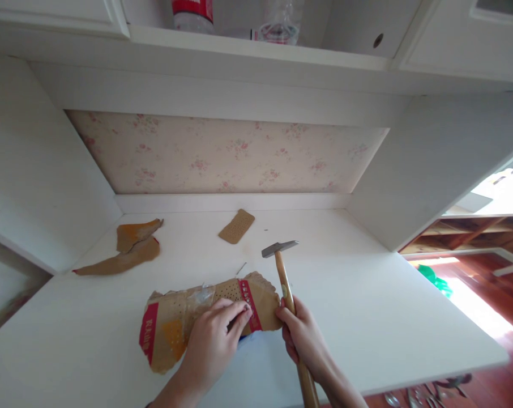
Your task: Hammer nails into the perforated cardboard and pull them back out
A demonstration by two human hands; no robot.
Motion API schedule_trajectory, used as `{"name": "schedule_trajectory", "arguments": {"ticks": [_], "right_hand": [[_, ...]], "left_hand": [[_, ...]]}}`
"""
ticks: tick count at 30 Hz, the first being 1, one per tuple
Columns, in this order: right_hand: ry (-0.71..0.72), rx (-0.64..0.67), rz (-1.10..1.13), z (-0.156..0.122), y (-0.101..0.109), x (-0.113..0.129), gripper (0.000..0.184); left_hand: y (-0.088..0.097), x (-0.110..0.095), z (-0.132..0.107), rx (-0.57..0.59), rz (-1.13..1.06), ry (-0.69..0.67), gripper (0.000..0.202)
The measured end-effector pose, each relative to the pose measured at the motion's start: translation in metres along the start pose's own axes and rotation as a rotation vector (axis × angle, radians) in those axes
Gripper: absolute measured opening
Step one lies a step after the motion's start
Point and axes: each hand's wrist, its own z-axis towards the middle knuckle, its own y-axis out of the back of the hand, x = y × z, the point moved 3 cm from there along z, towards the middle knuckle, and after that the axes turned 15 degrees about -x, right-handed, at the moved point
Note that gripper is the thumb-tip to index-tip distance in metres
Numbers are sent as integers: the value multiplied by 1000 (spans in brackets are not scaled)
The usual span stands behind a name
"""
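Note:
My right hand (pixel 301 337) is wrapped round the wooden handle of a hammer (pixel 285 277), whose grey metal head points up and away from me. My left hand (pixel 217 334) rests on a torn piece of brown cardboard (pixel 267 303) with red bands and rows of small holes. Its thumb and forefinger are pinched together over the right-hand red band; what they hold is too small to make out. Clear tape covers part of the cardboard. Just behind the cardboard lies a thin nail (pixel 240 268).
A small perforated brown piece (pixel 236 226) lies at the back of the white tabletop (pixel 367 317). Torn cardboard scraps (pixel 129 252) lie at the left. Overhead, a shelf (pixel 239 48) holds bottles. Side panels stand left and right. Metal things (pixel 426 395) lie on the floor.

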Motion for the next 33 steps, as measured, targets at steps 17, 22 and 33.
{"name": "schedule_trajectory", "arguments": {"ticks": [17, 22, 33], "right_hand": [[48, -40, -32, -10, 1, 9, 20], [54, -46, -13, -9, 1, 10, 19], [48, -86, 11, -10, 3, 10, 12]], "left_hand": [[-6, -1, -4, -23, 70, -114, 20], [-3, 1, -4, -38, 22, -57, 20], [18, 0, 15, 30, -120, 287, 25]]}}
